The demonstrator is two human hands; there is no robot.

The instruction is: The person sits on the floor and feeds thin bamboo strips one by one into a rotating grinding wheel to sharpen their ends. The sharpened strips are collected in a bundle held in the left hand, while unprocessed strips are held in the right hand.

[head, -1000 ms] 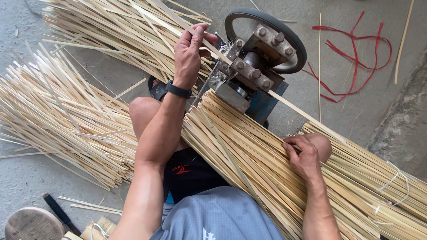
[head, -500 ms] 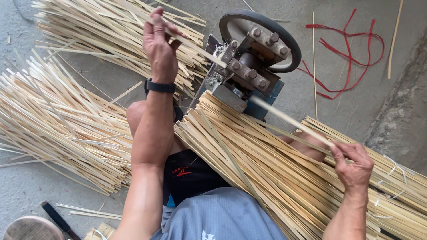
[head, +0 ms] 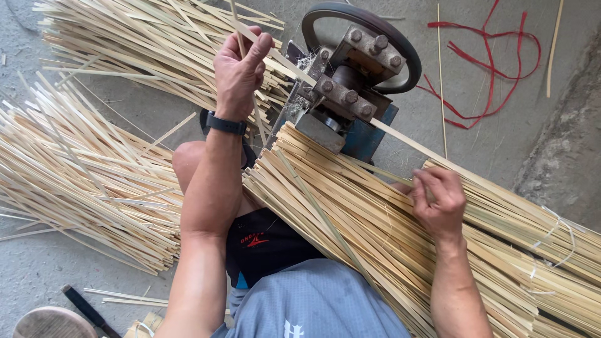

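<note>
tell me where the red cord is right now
In the head view the red cord lies looped on the concrete floor at the upper right, just right of the machine's black wheel, beyond the right hand.

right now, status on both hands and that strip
Left hand pinching thin strip leaving splitter machine. Right hand on bundle. Nothing blocking.

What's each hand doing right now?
Left hand: closed on thin bamboo strips leaving the machine.
Right hand: fingers curled at a strip; grip unclear.

Black wristwatch (head: 226, 124), grey shirt (head: 319, 300), black shorts (head: 266, 241)
</note>
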